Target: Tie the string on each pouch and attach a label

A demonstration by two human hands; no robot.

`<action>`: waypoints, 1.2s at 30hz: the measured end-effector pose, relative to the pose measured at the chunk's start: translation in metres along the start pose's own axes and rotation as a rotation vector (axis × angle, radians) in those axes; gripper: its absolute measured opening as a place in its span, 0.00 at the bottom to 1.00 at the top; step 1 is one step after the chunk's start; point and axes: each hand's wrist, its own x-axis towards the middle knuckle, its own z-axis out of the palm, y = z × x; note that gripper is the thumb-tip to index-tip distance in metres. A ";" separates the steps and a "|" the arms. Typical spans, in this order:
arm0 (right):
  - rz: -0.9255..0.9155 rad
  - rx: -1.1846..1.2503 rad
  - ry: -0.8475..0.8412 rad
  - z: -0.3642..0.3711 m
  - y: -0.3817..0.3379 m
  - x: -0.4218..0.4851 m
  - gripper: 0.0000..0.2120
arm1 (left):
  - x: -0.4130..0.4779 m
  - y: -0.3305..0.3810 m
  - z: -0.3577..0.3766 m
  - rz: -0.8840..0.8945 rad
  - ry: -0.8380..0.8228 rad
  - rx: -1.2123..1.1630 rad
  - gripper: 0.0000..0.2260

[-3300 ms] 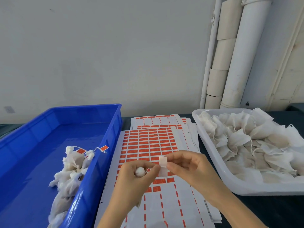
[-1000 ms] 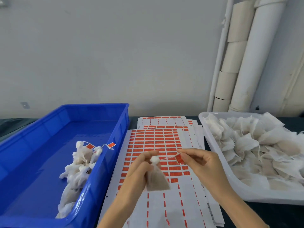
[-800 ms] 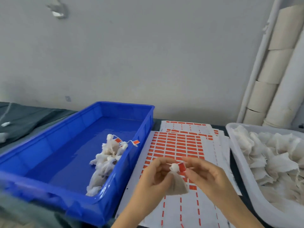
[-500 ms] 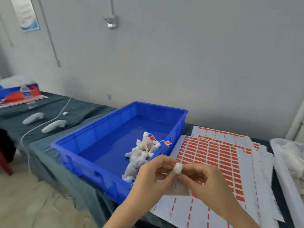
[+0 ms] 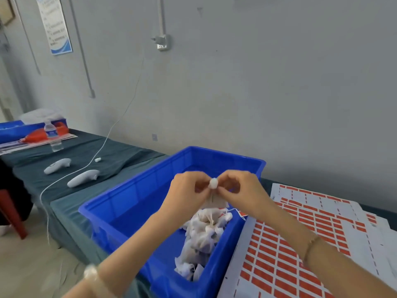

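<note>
- Left hand point(image 5: 187, 191) pinches the small white paper pouch point(image 5: 217, 202) just under its bunched top, with the thumb and fingers curled in tight.
- Right hand point(image 5: 242, 190) pinches the same spot from the other side, so the two hands meet there.
- The round white tuft at the top of the pouch pokes up between the fingertips. The flat, brownish body hangs down below the hands.
- I cannot tell if the string is tied, because the fingers hide the neck.
- The pouch is up in the air over the big blue plastic bin point(image 5: 120, 203), above its right side.
- A heap of white tied pouches point(image 5: 202, 235) lies inside the bin, against the right wall.
- A thin white string point(image 5: 235, 210) runs over that wall, just beside the right wrist.
- White sheets of red sticky labels point(image 5: 300, 244) lie flat, right beside the bin on its right.
- A pale bangle point(image 5: 91, 274) sits on the left wrist and a thin gold bracelet point(image 5: 311, 244) on the right one.
- The bin stands on a table with a dark green cloth point(image 5: 120, 155).
- Further left on the cloth lie a white hand controller point(image 5: 83, 178), a second controller point(image 5: 57, 166), a long white cable point(image 5: 103, 145) and a clear water bottle point(image 5: 51, 134).
</note>
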 end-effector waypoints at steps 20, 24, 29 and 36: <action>0.389 -0.574 -0.403 0.079 0.113 0.069 0.11 | 0.060 -0.118 0.097 -0.245 -0.532 0.230 0.11; 0.393 -0.592 -0.422 0.079 0.113 0.070 0.11 | 0.061 -0.122 0.100 -0.210 -0.543 0.220 0.07; 0.370 -0.553 -0.416 0.079 0.112 0.068 0.07 | 0.061 -0.123 0.100 -0.209 -0.515 0.207 0.06; 0.319 -0.509 -0.348 0.078 0.114 0.063 0.11 | 0.057 -0.122 0.101 -0.225 -0.421 0.175 0.05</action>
